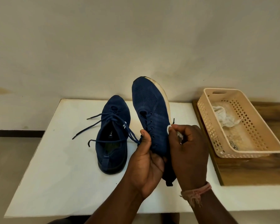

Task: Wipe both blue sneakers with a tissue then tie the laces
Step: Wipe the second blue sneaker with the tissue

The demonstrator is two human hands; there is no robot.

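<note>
1. Table point(55, 167): one sneaker point(111, 135) on it, centre, toe to 12 o'clock.
2. Second sneaker point(150, 110) at its 3 o'clock, raised off the table.
3. Basket point(255, 143) further toward 3 o'clock, on a board point(249, 172); tissues point(223, 117) inside.

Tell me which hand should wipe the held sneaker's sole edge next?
Right hand: it already pinches the tissue against the sneaker. The left hand grips its heel.
</note>
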